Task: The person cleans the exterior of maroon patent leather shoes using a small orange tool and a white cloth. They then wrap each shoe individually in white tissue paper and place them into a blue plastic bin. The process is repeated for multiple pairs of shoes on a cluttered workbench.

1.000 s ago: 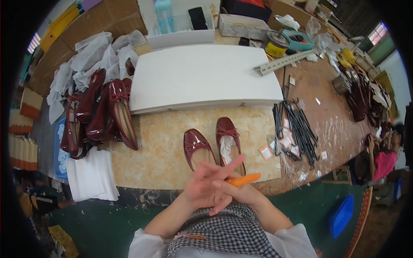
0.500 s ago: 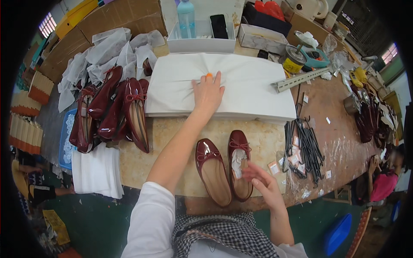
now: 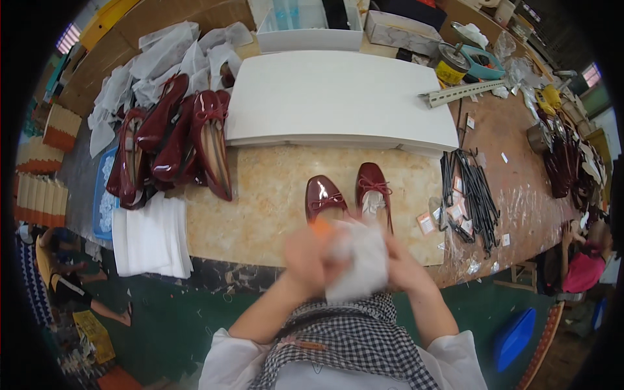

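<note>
A crumpled sheet of white tissue paper (image 3: 359,263) is bunched between my two hands, blurred by motion. My left hand (image 3: 308,257), with an orange band on a finger, is closed on its left side. My right hand (image 3: 404,261) grips its right side, fingertips partly hidden behind the paper. Just beyond stand two dark red patent ballet flats with bows, the left shoe (image 3: 322,194) and the right shoe (image 3: 372,175), toes pointing away. White stuffing (image 3: 373,203) shows inside the right shoe. My hands and the paper cover the shoes' heel parts.
Past the shoes lies a wide stack of white paper (image 3: 338,97). More red flats (image 3: 211,143) are piled at left, beside folded white cloths (image 3: 151,237). Black hooked rods (image 3: 473,201) and small tags lie right. A metal rail (image 3: 465,93) touches the stack. A person (image 3: 585,260) sits at far right.
My left hand has left the paper stack and come back with a sheet, now crumpled between both hands. My right hand has left the right shoe. The stack's top looks smooth now.
</note>
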The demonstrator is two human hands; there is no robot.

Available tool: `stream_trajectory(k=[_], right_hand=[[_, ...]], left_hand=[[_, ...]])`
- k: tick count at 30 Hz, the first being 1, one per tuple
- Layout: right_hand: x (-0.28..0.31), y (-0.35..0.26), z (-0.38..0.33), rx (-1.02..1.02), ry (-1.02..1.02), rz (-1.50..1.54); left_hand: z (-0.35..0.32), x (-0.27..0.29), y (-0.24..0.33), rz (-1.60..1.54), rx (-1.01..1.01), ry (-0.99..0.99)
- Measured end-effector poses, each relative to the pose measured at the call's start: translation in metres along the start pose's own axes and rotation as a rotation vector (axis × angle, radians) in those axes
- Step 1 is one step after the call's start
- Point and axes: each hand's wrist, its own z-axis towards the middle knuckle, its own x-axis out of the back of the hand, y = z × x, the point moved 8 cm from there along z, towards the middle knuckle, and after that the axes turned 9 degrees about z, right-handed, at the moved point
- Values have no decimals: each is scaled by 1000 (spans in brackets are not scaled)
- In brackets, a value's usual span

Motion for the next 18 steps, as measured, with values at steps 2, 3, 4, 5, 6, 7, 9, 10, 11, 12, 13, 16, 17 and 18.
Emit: stream_trajectory(k=[2, 3, 4, 5, 6, 7, 9, 10, 11, 12, 13, 16, 17, 18], right_hand=[[3, -19, 3, 401, 110, -670], [-32, -30, 2, 455, 25, -785], [-61, -33, -4, 508, -62, -887], [-61, -26, 4, 543, -77, -978], [-28, -12, 15, 445, 71, -851], [9, -4, 30, 312, 191, -671], [31, -1, 39, 298, 229, -649], [25, -5, 39, 414, 167, -813], [16, -7, 37, 532, 101, -974], [-9, 3, 33, 545, 25, -1234], [-15, 12, 36, 599, 49, -1371], [-18, 44, 81, 587, -5, -1617], [-18, 49, 94, 521, -5, -1692], [-17, 45, 91, 518, 9, -1607]], left_hand=[[19, 2, -27, -178, 491, -91], [21, -6, -39, -272, 736, -132], [30, -10, -28, -303, 403, -36], [4, -20, -50, -659, 758, 25], [-8, -35, -51, -1031, 1104, 81], [-10, -37, -52, -722, 964, -132], [-37, -43, -59, -83, 651, -489], [-37, -46, -32, 94, 380, -533], [-43, -56, 2, 268, 104, -570], [-54, -58, 14, 165, 92, -469], [-60, -67, 20, 196, 34, -475], [-65, -77, 27, 251, -39, -517], [-65, -78, 30, 254, -47, -532], [-65, -79, 27, 256, -37, -538]])
